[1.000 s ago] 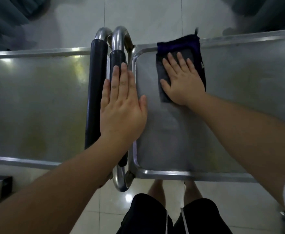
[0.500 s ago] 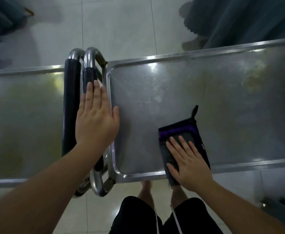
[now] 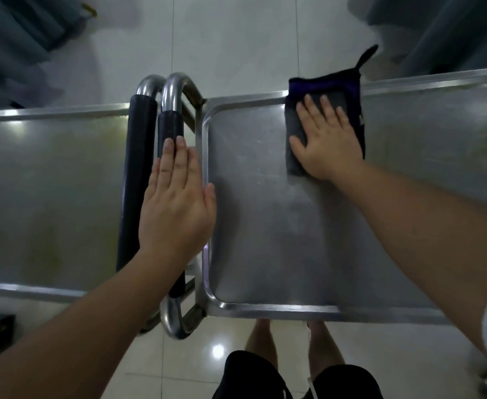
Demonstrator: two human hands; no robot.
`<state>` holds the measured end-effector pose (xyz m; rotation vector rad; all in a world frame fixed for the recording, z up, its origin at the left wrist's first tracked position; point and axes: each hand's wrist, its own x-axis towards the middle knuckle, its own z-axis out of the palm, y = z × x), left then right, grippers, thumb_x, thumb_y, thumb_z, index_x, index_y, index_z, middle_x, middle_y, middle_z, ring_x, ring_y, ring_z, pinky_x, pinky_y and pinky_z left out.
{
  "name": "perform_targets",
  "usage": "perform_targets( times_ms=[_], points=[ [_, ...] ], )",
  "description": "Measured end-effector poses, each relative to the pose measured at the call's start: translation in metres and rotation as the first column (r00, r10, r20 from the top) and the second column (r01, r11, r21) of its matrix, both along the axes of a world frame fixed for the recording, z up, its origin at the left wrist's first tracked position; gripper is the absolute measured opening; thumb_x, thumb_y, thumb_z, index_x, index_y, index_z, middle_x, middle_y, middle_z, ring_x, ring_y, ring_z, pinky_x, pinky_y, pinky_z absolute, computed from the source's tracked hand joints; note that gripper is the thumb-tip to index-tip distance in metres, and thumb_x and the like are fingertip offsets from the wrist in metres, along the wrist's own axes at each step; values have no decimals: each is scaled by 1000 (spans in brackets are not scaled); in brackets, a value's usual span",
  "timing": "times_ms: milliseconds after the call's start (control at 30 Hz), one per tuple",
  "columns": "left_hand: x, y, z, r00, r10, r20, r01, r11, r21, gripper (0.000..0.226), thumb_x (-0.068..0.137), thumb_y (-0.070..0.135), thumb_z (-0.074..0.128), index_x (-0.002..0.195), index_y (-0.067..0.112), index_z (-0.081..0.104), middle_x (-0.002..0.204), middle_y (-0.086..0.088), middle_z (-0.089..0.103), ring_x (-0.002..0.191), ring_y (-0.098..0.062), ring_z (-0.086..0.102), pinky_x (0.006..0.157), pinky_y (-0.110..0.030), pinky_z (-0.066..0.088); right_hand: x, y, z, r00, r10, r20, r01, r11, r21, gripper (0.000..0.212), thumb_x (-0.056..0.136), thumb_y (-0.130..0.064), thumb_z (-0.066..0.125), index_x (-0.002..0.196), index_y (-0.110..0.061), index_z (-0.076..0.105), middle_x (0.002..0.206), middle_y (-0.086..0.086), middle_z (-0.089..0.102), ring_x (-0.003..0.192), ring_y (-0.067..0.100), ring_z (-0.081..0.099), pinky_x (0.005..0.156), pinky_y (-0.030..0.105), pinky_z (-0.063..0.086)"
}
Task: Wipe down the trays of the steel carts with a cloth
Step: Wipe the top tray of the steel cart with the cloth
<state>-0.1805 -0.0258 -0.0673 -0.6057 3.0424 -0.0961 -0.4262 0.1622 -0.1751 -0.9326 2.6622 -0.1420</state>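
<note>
Two trays are seen: one cloth [image 3: 327,110] is pressed onto the right tray [image 3: 265,240] by the flat right hand [image 3: 327,145]; the left hand [image 3: 176,203], fingers straight, is rested on one of two handles [image 3: 169,125].

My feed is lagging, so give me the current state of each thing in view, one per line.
cloth: flat, at the right tray's far rim, top edge overhanging it
right hand: open, pressing on the cloth
left hand: open, flat on the padded handle
right tray: bare apart from the cloth
left tray: bare, untouched

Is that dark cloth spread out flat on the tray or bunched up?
Flat. The cloth lies as a neat rectangle under the right hand, at the far rim of the tray.
</note>
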Motion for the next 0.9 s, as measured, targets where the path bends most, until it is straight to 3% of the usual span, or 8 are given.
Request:
perform_targets(
  times_ms=[200, 400, 600, 733, 900],
  points=[
    [-2, 2, 2, 999, 3, 33, -1, 999, -33, 69, 111, 43, 19, 166, 1, 15, 176, -17, 4, 164, -25, -4, 133, -42, -2, 15, 15, 2, 1000, 17, 0, -17, 1000, 5, 77, 101, -63, 14, 167, -25, 3, 175, -4, -3, 161, 21, -5, 129, 44, -2],
    [-2, 4, 8, 999, 14, 52, -15, 1000, 11, 65, 114, 40, 23, 166, 3, 15, 176, -15, 1, 163, -24, -8, 132, -42, -3, 134, 112, 5, 997, 73, -13, -73, 997, -2, 75, 103, -57, 30, 167, -19, 16, 174, 2, 12, 161, 25, 5, 128, 52, 13],
    [-3, 8, 12, 998, 26, 59, -28, 999, 32, 66, 113, 40, 25, 165, 1, 15, 176, -16, 3, 163, -25, -5, 132, -42, -2, 239, 218, -6, 986, 167, 22, -167, 985, 41, 74, 105, -59, 27, 167, -21, 15, 175, -2, 8, 161, 25, 9, 126, 52, 19],
    [-3, 9, 14, 995, 33, 93, -35, 999, 15, 65, 113, 39, 18, 166, 2, 13, 176, -15, 0, 163, -23, -9, 133, -43, -2, 209, 220, -10, 986, 167, 23, -167, 986, 13, 73, 104, -59, 31, 167, -23, 17, 175, -4, 10, 160, 23, 11, 126, 51, 20],
    [-3, 9, 13, 992, 36, 125, -36, 999, -3, 69, 109, 42, 15, 167, 3, 11, 176, -14, -3, 163, -23, -11, 133, -44, -1, 82, 177, -13, 995, 91, -50, -92, 996, -12, 75, 101, -57, 35, 166, -21, 21, 172, 2, 21, 160, 27, 15, 127, 52, 17]
  ],
)
